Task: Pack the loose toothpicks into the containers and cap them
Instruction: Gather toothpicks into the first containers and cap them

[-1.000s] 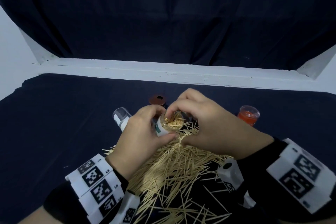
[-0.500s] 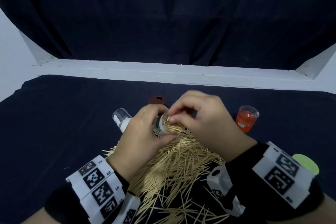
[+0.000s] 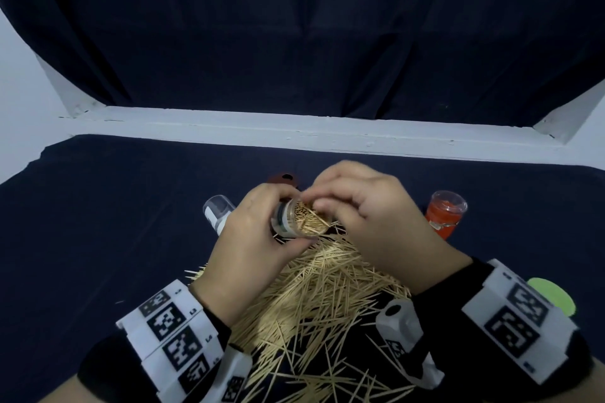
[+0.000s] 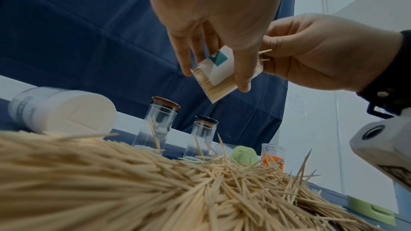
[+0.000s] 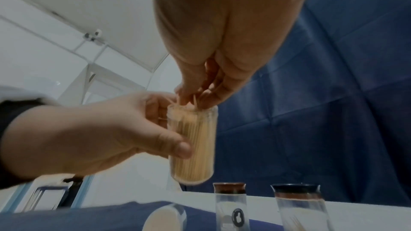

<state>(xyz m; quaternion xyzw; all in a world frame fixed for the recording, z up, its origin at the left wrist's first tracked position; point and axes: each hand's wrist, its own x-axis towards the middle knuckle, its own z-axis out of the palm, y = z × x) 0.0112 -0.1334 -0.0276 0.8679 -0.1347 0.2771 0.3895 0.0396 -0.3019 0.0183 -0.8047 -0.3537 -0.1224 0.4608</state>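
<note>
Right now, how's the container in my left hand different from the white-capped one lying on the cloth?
The held container is lifted off the cloth in the left hand; the white-capped container lies on its side beside the toothpick pile.

The held container is uncapped, and the right hand pinches toothpicks at its mouth; the lying one has its white cap on.

The held one looks nearly packed; what the lying one holds cannot be told.

Both are small clear cylinders with labels.

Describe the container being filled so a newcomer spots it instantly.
Start at the toothpick pile on the dark cloth. Above its far edge, the left hand grips a clear container. Unlike the other containers on the cloth, it is lifted, uncapped and packed with toothpicks.
</note>
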